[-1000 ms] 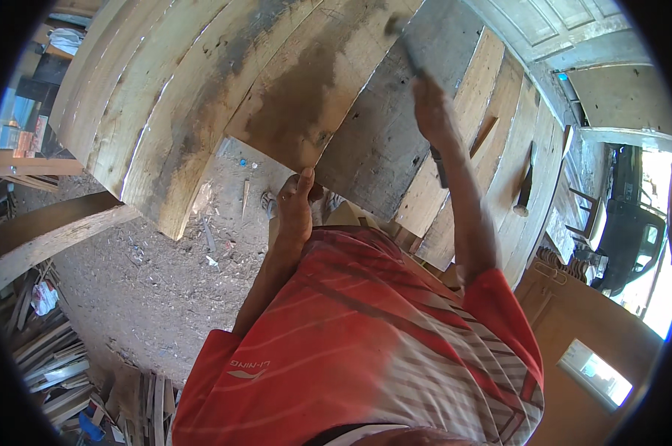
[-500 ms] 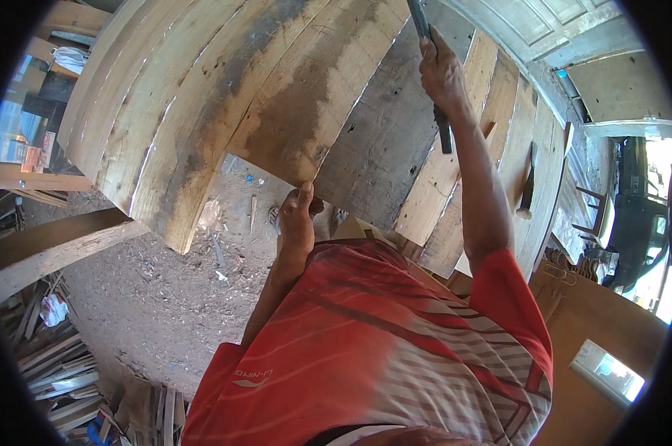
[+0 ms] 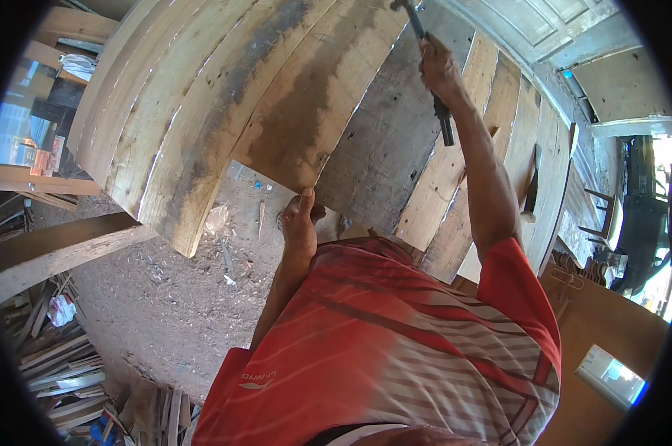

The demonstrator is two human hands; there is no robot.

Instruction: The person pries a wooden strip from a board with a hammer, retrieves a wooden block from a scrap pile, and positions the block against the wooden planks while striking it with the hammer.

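Observation:
My right hand [image 3: 438, 68] is raised high and grips the dark handle of a hammer [image 3: 429, 44], its head up at the top edge of the view. My left hand [image 3: 300, 221] holds the lower edge of a stained wooden plank [image 3: 313, 104], thumb on its face. That plank is one of several curved planks forming a hull-like surface [image 3: 179, 111] in front of me. A darker grey plank [image 3: 384, 141] lies just right of the held one. My red striped shirt fills the lower middle.
Dirt ground with wood chips and scraps [image 3: 165, 297] lies below the planks. A thick timber beam [image 3: 53, 253] runs at the left. Stacked thin slats [image 3: 60, 372] sit at lower left. More boards [image 3: 514, 149] lean at the right, beside a brown panel [image 3: 611, 320].
My right hand has swung the hammer upward and away from the planks. My left hand has stayed on the plank's lower edge. The view has shifted slightly downward.

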